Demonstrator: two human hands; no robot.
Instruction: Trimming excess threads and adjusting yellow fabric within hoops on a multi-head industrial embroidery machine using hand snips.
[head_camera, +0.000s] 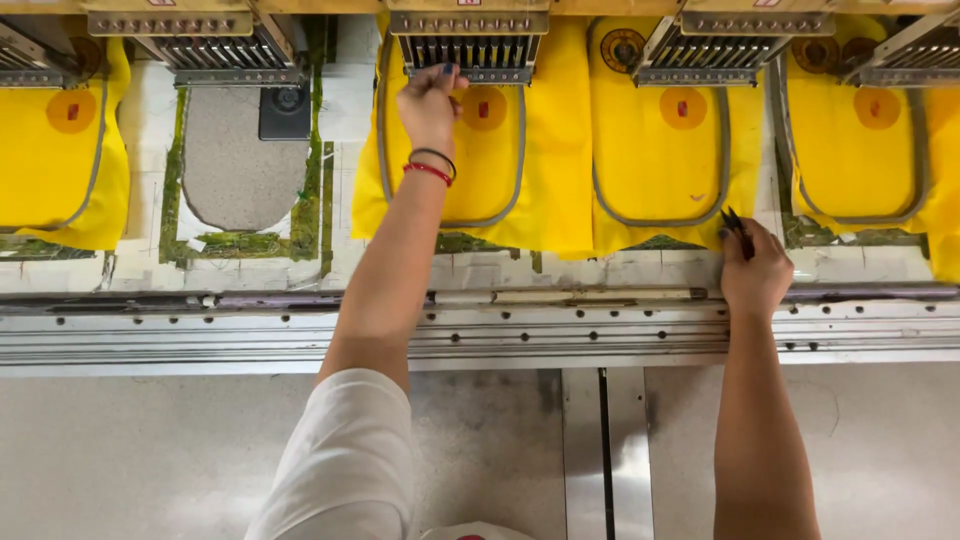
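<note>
My left hand reaches far forward to the needle head of an embroidery machine, its fingers pinched together just under the needles, over a hooped yellow cloth with an orange round patch. What the fingers pinch is too small to see. Two bands, black and red, circle that wrist. My right hand rests at the near edge of the neighbouring hooped yellow cloth, closed around small dark snips that point away from me.
More hooped yellow cloths lie at the far left and right. One station has no cloth, showing a grey bed. A metal rail runs across the machine's front, with grey floor below.
</note>
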